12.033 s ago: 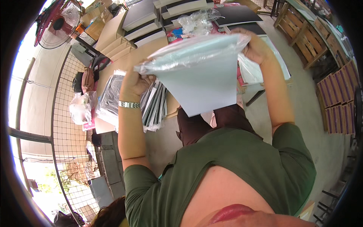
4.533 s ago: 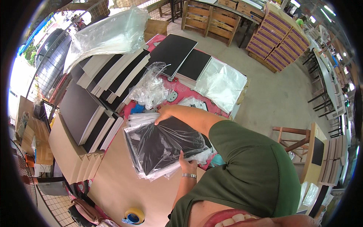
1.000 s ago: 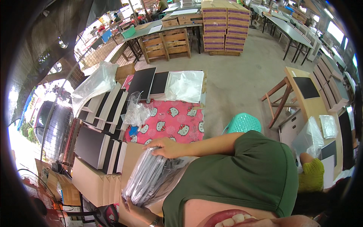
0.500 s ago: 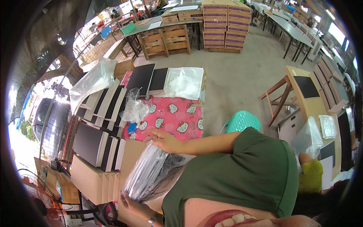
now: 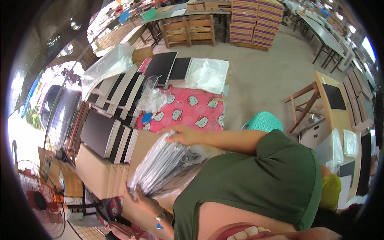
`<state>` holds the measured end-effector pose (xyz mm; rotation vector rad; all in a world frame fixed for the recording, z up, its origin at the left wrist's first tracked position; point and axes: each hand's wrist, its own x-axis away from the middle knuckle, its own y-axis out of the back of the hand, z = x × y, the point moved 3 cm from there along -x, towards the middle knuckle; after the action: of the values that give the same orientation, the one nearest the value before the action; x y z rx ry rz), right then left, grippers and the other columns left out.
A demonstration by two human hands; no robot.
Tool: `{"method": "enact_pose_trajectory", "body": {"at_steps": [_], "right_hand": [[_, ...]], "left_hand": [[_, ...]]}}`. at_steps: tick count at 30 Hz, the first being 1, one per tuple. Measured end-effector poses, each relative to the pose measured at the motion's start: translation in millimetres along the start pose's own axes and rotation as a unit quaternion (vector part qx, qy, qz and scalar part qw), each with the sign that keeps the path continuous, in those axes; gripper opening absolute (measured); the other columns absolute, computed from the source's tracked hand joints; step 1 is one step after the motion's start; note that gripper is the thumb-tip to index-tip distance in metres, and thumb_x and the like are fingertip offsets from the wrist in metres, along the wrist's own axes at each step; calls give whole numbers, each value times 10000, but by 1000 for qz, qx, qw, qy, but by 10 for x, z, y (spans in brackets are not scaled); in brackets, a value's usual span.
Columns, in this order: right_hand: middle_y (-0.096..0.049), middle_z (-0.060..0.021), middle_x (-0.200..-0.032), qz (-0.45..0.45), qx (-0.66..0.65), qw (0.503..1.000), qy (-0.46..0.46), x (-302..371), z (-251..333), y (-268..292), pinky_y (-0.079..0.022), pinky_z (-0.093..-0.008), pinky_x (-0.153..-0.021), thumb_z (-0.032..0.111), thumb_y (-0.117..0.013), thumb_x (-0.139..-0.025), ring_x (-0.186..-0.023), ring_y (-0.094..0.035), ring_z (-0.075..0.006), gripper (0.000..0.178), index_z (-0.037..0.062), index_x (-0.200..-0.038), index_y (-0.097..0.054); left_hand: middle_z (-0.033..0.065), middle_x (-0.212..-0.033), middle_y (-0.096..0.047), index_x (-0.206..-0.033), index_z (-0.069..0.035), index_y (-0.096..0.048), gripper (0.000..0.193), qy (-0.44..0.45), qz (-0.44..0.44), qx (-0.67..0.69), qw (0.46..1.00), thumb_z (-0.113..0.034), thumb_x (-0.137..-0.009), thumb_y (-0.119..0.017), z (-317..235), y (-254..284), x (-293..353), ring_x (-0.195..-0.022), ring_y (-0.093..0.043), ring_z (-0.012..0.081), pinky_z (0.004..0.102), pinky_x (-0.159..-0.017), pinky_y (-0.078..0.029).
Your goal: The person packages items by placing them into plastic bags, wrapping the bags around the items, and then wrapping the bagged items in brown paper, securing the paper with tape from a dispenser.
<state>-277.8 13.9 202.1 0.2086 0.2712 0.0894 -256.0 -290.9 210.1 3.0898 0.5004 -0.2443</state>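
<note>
A thick stack of clear plastic bags (image 5: 160, 164) slants across the work surface in front of my body. My left hand (image 5: 144, 202), with a metal watch at the wrist, grips the stack's lower end, thumb and fingers on opposite sides. At the upper end my right hand (image 5: 182, 135) curls over the edge of the bags. Brown cardboard (image 5: 140, 150) shows beside the stack. Beyond my right hand lies a pink cloth with cartoon cats (image 5: 188, 110). A crumpled clear bag (image 5: 152, 98) and a small blue scrap (image 5: 147, 117) rest on it.
Black-covered books (image 5: 100, 132) stand in piles on the left, some on brown cartons (image 5: 94, 170). Flat clear plastic (image 5: 208, 74) lies at the table's far end. A fan (image 5: 40, 200) stands lower left, a teal perforated plastic seat (image 5: 264, 122) to the right. Another person's yellow-green sleeve (image 5: 331, 192) shows behind me.
My view has shifted, so the surroundings sit higher and farther right. The bag stack appears fanned wider between my hands, both of which still hold it.
</note>
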Motion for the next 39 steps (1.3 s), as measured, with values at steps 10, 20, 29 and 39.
{"method": "enact_pose_trajectory", "body": {"at_steps": [10,20,29,39], "right_hand": [[-371,-208,-1394,-163,442,808,354,-562,2007,-51,-275,-504,-1048,438,-419,-929,-1280,-371,-364,570,69,-1362,-377],[-541,-188,-1244,280,423,861,28,-415,691,-214,-406,-441,-965,583,-390,-897,-1146,-518,-348,711,85,-1403,-336],[-142,-215,-1494,200,140,970,-2,533,-406,123,-153,-391,-1126,518,-774,-631,-1390,-138,-305,1136,13,-1441,-159],[-490,-97,-1275,-8,-190,982,-12,-212,-581,-322,-337,-355,-1018,112,-803,-668,-1190,-446,-225,822,5,-1345,-349]], "left_hand": [[166,-1093,-570,-1183,84,-501,404,55,-34,119,991,-154,-870,-592,-12,6,-3,-980,-549,230,346,-896,-424],[118,-1082,-566,-1167,50,-500,403,66,61,98,991,-186,-851,-583,88,87,-94,-976,-544,214,356,-896,-420],[105,-1280,-498,-1317,5,-386,654,-47,322,30,945,-299,-810,-666,694,706,18,-1174,-468,268,401,-1024,-351],[79,-1167,-566,-1238,12,-466,590,22,103,102,989,1,-704,-716,557,68,-376,-1052,-538,205,317,-937,-390]]}}
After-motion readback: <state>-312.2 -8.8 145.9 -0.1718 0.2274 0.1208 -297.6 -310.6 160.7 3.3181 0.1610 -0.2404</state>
